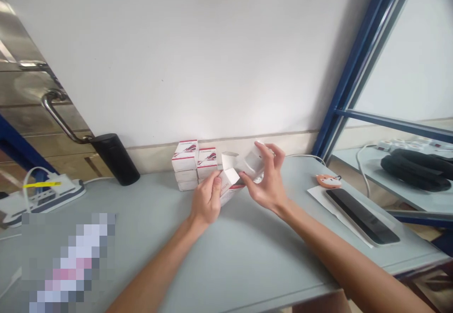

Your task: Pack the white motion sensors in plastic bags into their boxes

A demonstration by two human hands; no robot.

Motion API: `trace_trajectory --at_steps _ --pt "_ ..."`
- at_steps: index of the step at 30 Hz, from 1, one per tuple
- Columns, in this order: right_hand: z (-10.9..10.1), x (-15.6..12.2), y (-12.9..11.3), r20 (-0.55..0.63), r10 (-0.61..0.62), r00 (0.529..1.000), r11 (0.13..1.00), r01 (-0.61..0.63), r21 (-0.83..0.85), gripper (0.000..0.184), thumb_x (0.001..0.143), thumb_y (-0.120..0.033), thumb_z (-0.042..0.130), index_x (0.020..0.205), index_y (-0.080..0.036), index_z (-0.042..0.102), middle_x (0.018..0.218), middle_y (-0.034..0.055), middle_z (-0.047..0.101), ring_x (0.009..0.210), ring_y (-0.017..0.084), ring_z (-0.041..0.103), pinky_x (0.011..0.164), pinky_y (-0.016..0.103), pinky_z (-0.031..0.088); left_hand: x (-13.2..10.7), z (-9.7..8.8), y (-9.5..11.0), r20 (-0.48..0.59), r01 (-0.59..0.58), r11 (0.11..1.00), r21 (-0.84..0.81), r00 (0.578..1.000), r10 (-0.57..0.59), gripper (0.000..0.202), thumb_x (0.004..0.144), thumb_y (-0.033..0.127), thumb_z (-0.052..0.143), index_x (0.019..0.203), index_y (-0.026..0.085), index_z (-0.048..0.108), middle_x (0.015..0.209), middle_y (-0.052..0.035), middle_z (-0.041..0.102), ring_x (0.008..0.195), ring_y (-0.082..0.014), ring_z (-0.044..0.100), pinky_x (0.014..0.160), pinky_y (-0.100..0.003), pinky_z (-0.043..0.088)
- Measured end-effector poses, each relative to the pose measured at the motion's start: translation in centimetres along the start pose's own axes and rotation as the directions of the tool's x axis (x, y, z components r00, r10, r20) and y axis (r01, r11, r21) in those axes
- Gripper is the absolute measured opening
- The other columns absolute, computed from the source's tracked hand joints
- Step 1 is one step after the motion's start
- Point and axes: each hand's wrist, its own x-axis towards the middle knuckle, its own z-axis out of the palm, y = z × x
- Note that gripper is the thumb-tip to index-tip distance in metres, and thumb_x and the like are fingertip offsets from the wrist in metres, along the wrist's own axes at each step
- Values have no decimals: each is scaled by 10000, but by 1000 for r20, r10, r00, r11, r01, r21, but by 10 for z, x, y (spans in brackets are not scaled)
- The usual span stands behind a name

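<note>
My left hand (207, 199) grips an open white cardboard box (229, 186) with red printing, its flaps standing up. My right hand (268, 180) holds a white object (252, 162) between thumb and fingers, just above the box's open end. What this object is stays unclear, as the fingers and box partly hide it. Both hands are close together above a grey-blue table (155, 237). Behind them, against the wall, stand two stacks of similar white and red boxes (186, 163) (207, 163).
A phone (363, 216) lies on white paper at the right, beside an orange fox-shaped tag (328, 180). A black cylinder (116, 159) stands at the back left, near a white power strip (42, 197). A pixelated patch covers the lower left.
</note>
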Motion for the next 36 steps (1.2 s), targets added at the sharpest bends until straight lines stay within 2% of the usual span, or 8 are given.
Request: trace_trajectory --at_steps 4,10,17,21,25,28,30,36 --pt "4 -4 1 59 70 996 992 -76 96 818 869 -426 717 1573 -326 313 1442 131 327 1388 347 426 1155 609 458 3 -5 -2 9 -34 998 46 999 34 467 1076 554 335 1006 238 672 680 -8 585 673 -220 564 682 -324 402" --pt "3 -4 1 45 -83 996 981 74 178 829 879 -540 731 1575 -301 349 1474 153 368 1425 364 423 1179 600 430 7 -2 -7 136 84 957 -278 990 -47 496 1044 611 416 1007 202 695 786 -36 665 755 -218 616 717 -325 478" --pt "-7 0 -2 281 -259 924 957 208 201 402 1030 -444 536 1411 -326 589 1193 73 734 1422 347 474 1151 618 413 -2 20 -10 106 266 746 -610 961 -257 424 994 584 537 942 182 661 809 -54 685 729 -199 632 668 -329 507" --pt "-3 -6 -6 297 -252 921 964 212 162 196 1039 -346 534 1137 -313 701 1236 52 733 1458 339 454 1161 616 406 -4 25 -10 -6 231 789 -569 958 -285 412 1038 560 464 963 198 646 853 -53 705 776 -210 668 711 -341 541" --pt "8 -12 -7 109 -99 989 993 91 73 220 1010 -344 588 1217 -288 639 1458 118 527 1370 325 519 1136 603 459 -4 23 -14 -318 -66 953 -295 947 -32 357 1084 492 403 1296 254 564 1255 -92 683 1179 -235 655 972 -378 546" --pt "17 -15 -2 22 161 987 975 -163 152 314 990 -439 636 1230 -253 555 1326 136 523 1219 280 593 1002 524 573 -5 23 -20 -249 -256 960 -113 943 222 308 1071 451 460 1287 257 563 1307 -121 621 1244 -247 609 971 -373 552" --pt "20 -17 0 75 253 965 929 -264 259 296 1014 -481 601 1203 -256 561 1250 107 563 1127 241 631 910 452 613 -6 25 -22 -199 -248 965 -84 953 228 271 1056 426 510 1263 258 560 1279 -123 597 1196 -241 615 911 -349 565" --pt "16 -18 -1 230 23 973 934 -103 342 270 1062 -438 539 1061 -262 743 1412 107 561 1203 243 657 1026 457 573 -7 31 -25 -273 -315 948 34 910 312 171 1058 377 511 1181 259 517 1171 -89 552 1112 -218 591 919 -358 537"
